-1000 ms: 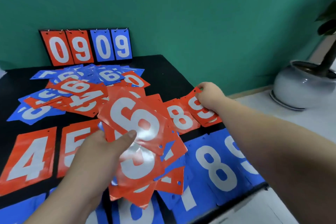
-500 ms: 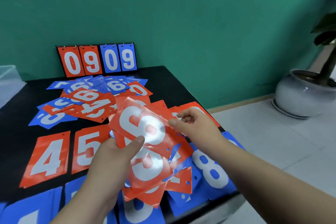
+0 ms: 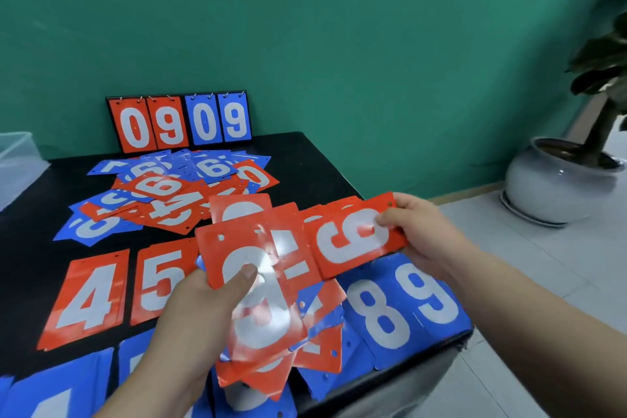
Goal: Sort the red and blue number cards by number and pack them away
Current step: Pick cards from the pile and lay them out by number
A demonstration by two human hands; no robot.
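Plainly, in the head view, the left hand [image 3: 200,309] gripped a fanned stack of cards [image 3: 261,309] at about six o'clock over the black table [image 3: 305,156]. Its thumb pressed the white digit on the top red card and its fingers were curled underneath. Red and blue card edges poked out below the stack.

The right hand [image 3: 424,231], at about three o'clock from the stack, pinched a single red card [image 3: 353,241] by its far end. The thumb lay on the card's face and the fingers were behind it. This card lay sideways in the air, showing a white 6 or 9; which one could not be told. Its near end touched or overlapped the stack.

On the table, a red 4 [image 3: 88,295] and a red 5 [image 3: 156,282] lay side by side at nine o'clock from the stack. A blue 8 [image 3: 380,316] and a blue 9 [image 3: 437,295] lay side by side at four o'clock, near the table's edge. A loose pile of mixed cards [image 3: 169,193] sat at eleven o'clock.

A scoreboard [image 3: 179,122] reading 0909 stood at twelve o'clock against the green wall. A clear plastic box [image 3: 17,159] showed at the nine o'clock edge, and a potted plant [image 3: 556,187] stood on the floor at three o'clock.
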